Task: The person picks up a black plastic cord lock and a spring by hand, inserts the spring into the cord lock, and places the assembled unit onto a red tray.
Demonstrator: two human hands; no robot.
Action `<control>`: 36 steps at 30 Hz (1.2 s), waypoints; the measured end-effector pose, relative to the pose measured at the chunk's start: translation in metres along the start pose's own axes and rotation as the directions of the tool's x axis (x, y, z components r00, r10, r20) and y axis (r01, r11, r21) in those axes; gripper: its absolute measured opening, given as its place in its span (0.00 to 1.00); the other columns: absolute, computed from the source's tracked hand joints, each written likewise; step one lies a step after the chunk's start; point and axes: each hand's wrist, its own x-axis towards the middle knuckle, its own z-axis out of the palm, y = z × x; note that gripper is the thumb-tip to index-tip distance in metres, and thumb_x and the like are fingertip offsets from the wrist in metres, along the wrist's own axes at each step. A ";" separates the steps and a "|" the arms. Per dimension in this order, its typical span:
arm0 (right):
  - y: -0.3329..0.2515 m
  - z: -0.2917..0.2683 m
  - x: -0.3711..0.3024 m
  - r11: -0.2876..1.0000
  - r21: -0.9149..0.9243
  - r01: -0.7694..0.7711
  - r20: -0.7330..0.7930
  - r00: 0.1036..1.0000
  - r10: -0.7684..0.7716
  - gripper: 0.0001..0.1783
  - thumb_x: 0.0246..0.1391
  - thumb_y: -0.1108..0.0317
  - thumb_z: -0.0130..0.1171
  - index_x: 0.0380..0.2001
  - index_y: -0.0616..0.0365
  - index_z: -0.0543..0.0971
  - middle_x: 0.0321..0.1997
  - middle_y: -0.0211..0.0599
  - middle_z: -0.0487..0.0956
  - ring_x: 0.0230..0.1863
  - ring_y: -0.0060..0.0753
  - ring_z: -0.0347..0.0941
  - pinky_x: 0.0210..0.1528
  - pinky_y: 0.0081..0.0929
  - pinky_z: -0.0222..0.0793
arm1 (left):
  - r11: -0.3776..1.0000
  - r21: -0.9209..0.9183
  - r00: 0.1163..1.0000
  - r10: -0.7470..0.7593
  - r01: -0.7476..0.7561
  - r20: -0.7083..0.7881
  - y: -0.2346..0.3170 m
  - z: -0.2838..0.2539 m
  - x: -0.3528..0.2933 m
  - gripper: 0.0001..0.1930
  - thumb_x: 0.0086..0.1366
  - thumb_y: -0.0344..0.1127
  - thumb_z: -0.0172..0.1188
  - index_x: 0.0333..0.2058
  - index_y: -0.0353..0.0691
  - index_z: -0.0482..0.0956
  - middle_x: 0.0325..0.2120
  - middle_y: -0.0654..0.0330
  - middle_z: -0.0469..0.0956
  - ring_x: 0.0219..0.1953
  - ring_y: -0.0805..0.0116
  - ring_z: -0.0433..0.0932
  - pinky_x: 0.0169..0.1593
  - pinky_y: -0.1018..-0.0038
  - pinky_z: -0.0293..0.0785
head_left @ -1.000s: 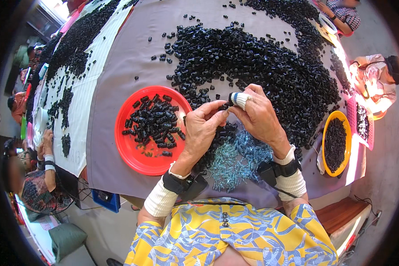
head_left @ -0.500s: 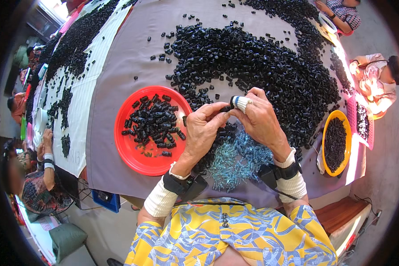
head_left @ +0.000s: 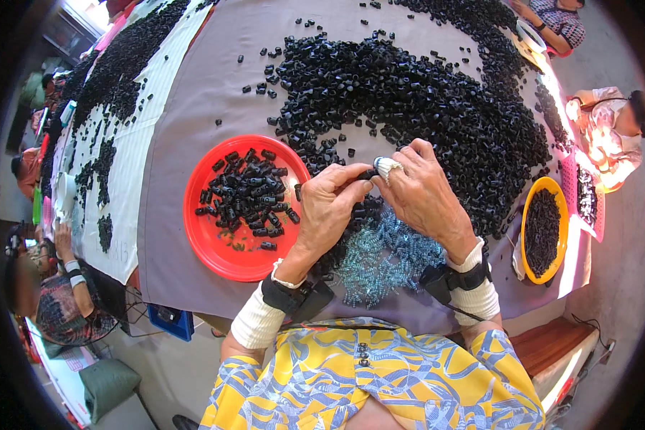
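Observation:
Over the table's near middle, my left hand (head_left: 326,215) pinches a small black plastic cord lock (head_left: 368,174) between thumb and index finger. Opposite it, the fingertips of my right hand (head_left: 430,197) close on the same piece from the right, hiding most of it. A white knitted finger cover (head_left: 387,167) with a blue band sits on a right finger. Below both hands spreads a pile of small bluish metal springs (head_left: 383,261). Left of my left hand is a round red tray (head_left: 247,265) carrying several black cord locks (head_left: 247,190).
A large heap of small black plastic parts (head_left: 416,107) covers the far middle and right of the grey tablecloth (head_left: 193,107). An orange bowl (head_left: 562,236) of slim black parts stands at right, beside a pink basket (head_left: 570,183). Other people sit along both sides.
My right hand has turned slightly and its wrist has shifted a little right. Both hands stay on the cord lock. At left, a co-worker's hands have moved slightly.

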 end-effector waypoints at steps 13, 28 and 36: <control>0.003 0.008 -0.005 0.998 0.021 0.053 0.025 0.998 -0.054 0.07 0.49 0.73 0.57 0.24 0.65 0.71 0.26 0.42 0.71 0.32 0.43 0.68 0.48 0.40 0.62 | 0.994 -0.106 1.000 -0.012 0.012 0.004 -0.001 0.003 -0.004 0.12 0.57 0.22 0.57 0.41 0.31 0.79 0.27 0.63 0.73 0.27 0.78 0.73 0.31 0.83 0.69; 0.002 0.014 -0.009 0.995 -0.016 0.094 -0.045 0.994 -0.095 0.05 0.46 0.71 0.54 0.23 0.60 0.72 0.23 0.37 0.69 0.30 0.37 0.68 0.50 0.41 0.60 | 0.995 -0.096 0.999 0.028 -0.026 0.015 -0.003 0.003 -0.003 0.12 0.57 0.19 0.57 0.41 0.31 0.80 0.30 0.62 0.75 0.30 0.77 0.75 0.35 0.83 0.72; 0.004 0.015 -0.013 0.995 0.029 0.095 0.003 0.995 -0.095 0.04 0.46 0.72 0.54 0.23 0.61 0.71 0.23 0.38 0.69 0.30 0.39 0.68 0.49 0.40 0.61 | 0.997 -0.018 0.997 0.070 -0.070 0.017 -0.005 0.003 -0.006 0.11 0.57 0.20 0.57 0.40 0.31 0.80 0.30 0.61 0.75 0.28 0.77 0.75 0.33 0.84 0.71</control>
